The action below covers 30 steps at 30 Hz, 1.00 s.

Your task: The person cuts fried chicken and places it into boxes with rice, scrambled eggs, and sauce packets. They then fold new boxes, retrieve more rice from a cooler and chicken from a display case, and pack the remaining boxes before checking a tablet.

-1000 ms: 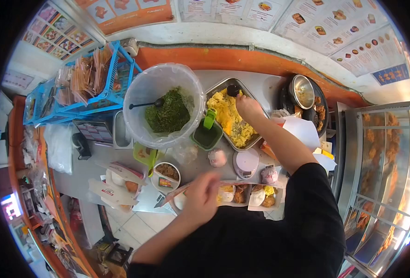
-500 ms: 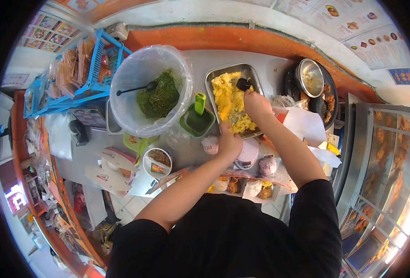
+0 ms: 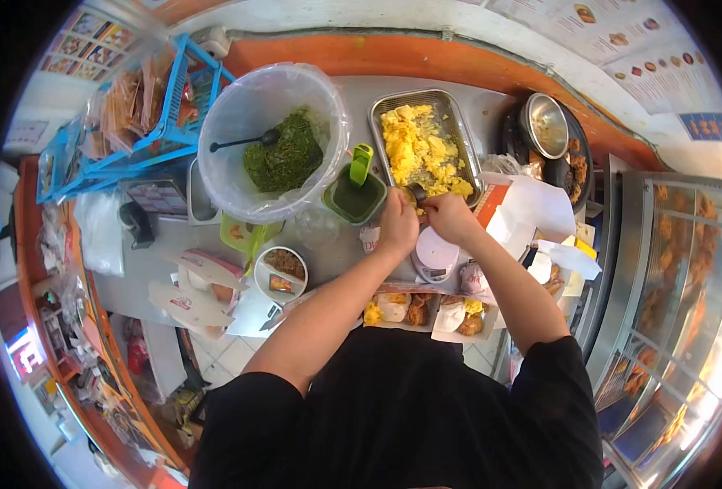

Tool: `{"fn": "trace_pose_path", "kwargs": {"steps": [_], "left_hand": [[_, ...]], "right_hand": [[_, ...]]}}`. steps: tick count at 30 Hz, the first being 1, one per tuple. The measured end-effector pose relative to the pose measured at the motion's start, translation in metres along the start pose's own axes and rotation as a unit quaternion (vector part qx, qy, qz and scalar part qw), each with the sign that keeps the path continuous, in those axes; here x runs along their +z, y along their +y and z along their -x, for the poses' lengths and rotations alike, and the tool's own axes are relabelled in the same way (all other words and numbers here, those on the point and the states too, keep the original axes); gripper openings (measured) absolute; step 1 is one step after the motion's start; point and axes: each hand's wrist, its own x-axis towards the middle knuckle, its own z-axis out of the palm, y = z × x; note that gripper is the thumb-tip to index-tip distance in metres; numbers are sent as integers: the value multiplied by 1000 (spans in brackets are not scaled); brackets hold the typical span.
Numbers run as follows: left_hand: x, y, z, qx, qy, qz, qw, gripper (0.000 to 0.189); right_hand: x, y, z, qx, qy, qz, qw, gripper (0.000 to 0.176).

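A metal tray (image 3: 464, 110) of yellow scrambled egg (image 3: 410, 134) lies in front of me. My right hand (image 3: 452, 218) is closed around a black spoon (image 3: 416, 192), whose head is at the tray's near edge with some egg by it. Close beside it, my left hand (image 3: 399, 222) is also closed at the tray's near left corner; what its fingers hold is hidden. Just below the hands stands a round white kitchen scale (image 3: 436, 251). Paper-wrapped bundles (image 3: 475, 281) flank the scale.
On the left is a lined tub (image 3: 210, 155) of chopped greens (image 3: 283, 155), beside a green container (image 3: 354, 200) with a green handle. A white tub (image 3: 281, 273) holds brown filling. Open food boxes (image 3: 459, 318) line the front edge. A metal bowl (image 3: 545, 126) sits at the right.
The spoon and my right hand have come from the tray's middle to its near edge, beside my left hand. The view has shifted slightly, and more egg lies towards the tray's right.
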Motion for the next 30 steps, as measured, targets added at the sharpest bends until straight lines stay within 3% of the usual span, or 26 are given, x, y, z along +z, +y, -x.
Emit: {"fn": "trace_pose_path", "kwargs": {"steps": [2,3,4,6,8,10,13,16,18,20,22,23,26,28,30], "left_hand": [[-17,23,3,-27,-62,18,998,8],[-23,36,7,-64,-82,75,992,8],[-26,38,7,-60,-89,74,991,8],[-30,42,9,-146,-159,146,965,9],[-33,51,17,-146,-145,128,970,9],[-35,62,26,-203,-99,113,968,8],[-32,58,30,-220,-98,71,968,14],[-33,39,17,-201,-165,-24,965,19],[-39,58,18,-216,-197,6,956,19],[-47,92,27,-165,-191,94,963,20],[-63,134,38,-172,-196,81,962,23],[-75,128,37,-119,-219,117,962,23],[-106,170,67,-135,-219,143,956,23],[-120,178,88,-111,-198,129,965,22],[-132,177,108,-87,-170,116,975,22]], "right_hand": [[-4,17,-2,33,-18,-80,996,31],[-7,21,-1,145,-55,-297,942,32],[-11,22,0,244,-87,-496,829,34],[-17,26,2,245,-102,-506,820,41],[-24,27,8,251,-57,-549,795,42],[-33,27,16,240,-36,-572,784,40],[-51,23,36,202,12,-629,750,35],[-74,17,87,185,103,-669,712,27],[-95,21,137,101,106,-705,694,26],[-113,28,199,101,169,-699,687,20],[-127,42,257,168,252,-624,720,23],[-132,53,282,194,281,-574,745,25],[-134,94,334,272,335,-398,809,30],[-106,154,348,295,373,-189,859,31],[-83,192,349,299,408,-128,853,31]]}}
